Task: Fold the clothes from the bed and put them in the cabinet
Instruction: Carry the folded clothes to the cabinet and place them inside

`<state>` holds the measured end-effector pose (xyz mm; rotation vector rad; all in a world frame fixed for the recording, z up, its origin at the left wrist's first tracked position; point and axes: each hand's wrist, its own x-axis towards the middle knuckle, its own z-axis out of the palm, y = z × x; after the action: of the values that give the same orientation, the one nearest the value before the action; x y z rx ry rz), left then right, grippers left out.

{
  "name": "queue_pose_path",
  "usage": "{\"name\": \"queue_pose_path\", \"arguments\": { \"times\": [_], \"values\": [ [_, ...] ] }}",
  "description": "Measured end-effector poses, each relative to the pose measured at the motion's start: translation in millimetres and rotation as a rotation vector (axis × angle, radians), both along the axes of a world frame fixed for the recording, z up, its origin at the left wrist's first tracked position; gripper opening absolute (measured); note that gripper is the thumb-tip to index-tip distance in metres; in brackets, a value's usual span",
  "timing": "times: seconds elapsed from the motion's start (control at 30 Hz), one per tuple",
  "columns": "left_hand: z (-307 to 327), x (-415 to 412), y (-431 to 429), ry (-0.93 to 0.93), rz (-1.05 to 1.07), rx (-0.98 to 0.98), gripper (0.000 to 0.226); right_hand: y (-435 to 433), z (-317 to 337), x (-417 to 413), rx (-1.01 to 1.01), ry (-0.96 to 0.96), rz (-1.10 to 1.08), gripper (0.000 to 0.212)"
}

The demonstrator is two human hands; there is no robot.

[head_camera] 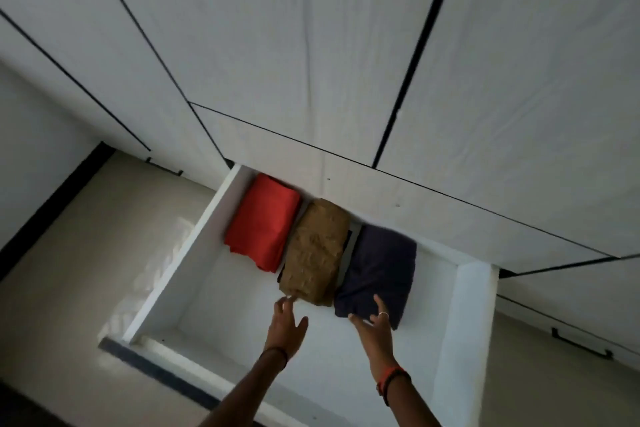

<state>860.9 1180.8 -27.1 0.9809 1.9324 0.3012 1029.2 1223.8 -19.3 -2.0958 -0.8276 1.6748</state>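
A white drawer (464, 315) stands pulled out from the bottom of the white cabinet (311, 45). Three folded garments lie side by side at its back: a red one (263, 222) on the left, a tan one (317, 250) in the middle, a dark navy one (377, 270) on the right. My right hand (375, 322) rests with spread fingers on the near edge of the navy garment. My left hand (285, 326) hovers open, its fingertips just at the near corner of the tan garment.
The front half of the drawer floor (242, 315) is bare white. Beige floor (69, 270) lies to the left of the drawer. Black handles (581, 343) show on the neighbouring low drawers, and tall cabinet doors rise above.
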Motion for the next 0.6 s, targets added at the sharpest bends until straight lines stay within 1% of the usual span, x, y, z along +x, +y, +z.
{"name": "queue_pose_path", "arguments": {
  "times": [0.07,0.13,0.3,0.43,0.5,0.6],
  "values": [
    [17.8,-23.6,-17.7,0.043,0.053,0.007,0.049,-8.5,21.3,-18.4,0.022,0.036,0.050,0.076],
    [38.6,-47.2,-34.7,0.062,0.149,0.019,0.048,-15.5,45.7,-40.9,0.044,0.071,0.132,0.074],
    [90.4,-103.1,-83.3,0.067,0.435,0.081,0.048,-40.3,97.2,-107.1,0.086,0.130,0.370,0.068],
    [119.9,-144.8,-131.2,0.071,0.712,0.151,0.055,-62.7,126.2,-163.7,0.125,0.142,0.591,0.069],
    [132.2,-160.0,-155.7,0.069,0.809,0.183,0.053,-76.2,135.7,-187.4,0.129,0.144,0.671,0.070],
    [152.6,-181.8,-196.8,0.060,0.949,0.218,0.057,-102.4,145.2,-227.1,0.134,0.145,0.814,0.072]
  ]
}}
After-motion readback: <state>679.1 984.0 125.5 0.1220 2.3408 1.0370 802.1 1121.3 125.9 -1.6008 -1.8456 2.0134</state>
